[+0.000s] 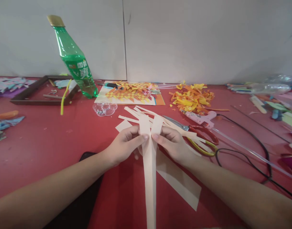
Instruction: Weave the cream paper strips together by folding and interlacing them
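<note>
On my head feed, landmark = scissors (185,127), lying on the red table (52,133). Cream strip (150,171) is held up left of the scissors, creased lengthwise, top end forked into two flaps. Left hand (126,141): thumb and fingers pinched closed on the left flap. Right hand (173,143): same pinch on the right flap, just beside the scissors. Thumb tips nearly meet at the fork. Flat cream sheet (184,184) is on the near side of the scissors, loose cut strips (130,111) off the blade end. Pink glue gun (201,118) sits just behind the scissors, orange-yellow scraps (195,100) beyond that. Green bottle (75,60) is well left of the scissors and farther back.
</note>
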`<state>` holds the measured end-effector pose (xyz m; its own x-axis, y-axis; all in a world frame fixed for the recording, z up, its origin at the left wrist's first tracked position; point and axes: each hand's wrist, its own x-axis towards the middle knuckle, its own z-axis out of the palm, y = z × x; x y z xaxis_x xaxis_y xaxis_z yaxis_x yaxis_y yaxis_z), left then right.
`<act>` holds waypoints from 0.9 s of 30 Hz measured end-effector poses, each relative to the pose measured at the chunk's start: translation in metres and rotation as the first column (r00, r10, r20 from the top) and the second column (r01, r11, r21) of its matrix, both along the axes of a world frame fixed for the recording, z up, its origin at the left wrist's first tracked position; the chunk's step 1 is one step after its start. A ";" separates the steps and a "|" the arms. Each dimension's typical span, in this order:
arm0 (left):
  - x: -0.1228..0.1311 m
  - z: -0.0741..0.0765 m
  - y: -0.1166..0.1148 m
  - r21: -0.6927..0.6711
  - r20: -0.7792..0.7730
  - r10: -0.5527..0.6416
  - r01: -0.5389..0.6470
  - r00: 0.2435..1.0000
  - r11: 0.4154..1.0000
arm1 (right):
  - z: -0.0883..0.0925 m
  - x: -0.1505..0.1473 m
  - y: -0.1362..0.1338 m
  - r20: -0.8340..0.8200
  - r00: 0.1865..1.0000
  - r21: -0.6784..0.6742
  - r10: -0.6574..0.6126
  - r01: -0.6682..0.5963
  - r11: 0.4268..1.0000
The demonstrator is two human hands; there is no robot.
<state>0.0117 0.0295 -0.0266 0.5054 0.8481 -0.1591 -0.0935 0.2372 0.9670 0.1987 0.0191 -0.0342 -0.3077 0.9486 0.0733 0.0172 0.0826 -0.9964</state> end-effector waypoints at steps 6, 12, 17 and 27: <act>0.001 -0.002 0.002 -0.010 0.018 0.033 -0.032 0.999 0.999 | 0.000 -0.001 0.000 0.007 0.999 0.025 -0.053 0.053 0.998; 0.001 -0.001 0.002 -0.008 0.005 0.061 -0.060 0.998 0.998 | 0.003 -0.002 0.001 0.026 0.993 0.089 -0.115 0.112 0.990; 0.001 0.005 0.001 0.057 -0.049 -0.059 0.062 0.997 0.996 | 0.003 -0.001 0.003 0.033 0.992 0.064 -0.118 0.116 0.991; -0.001 0.002 0.001 0.086 -0.089 0.028 -0.021 0.996 0.996 | 0.000 0.001 0.001 0.051 0.998 0.027 -0.021 0.019 0.999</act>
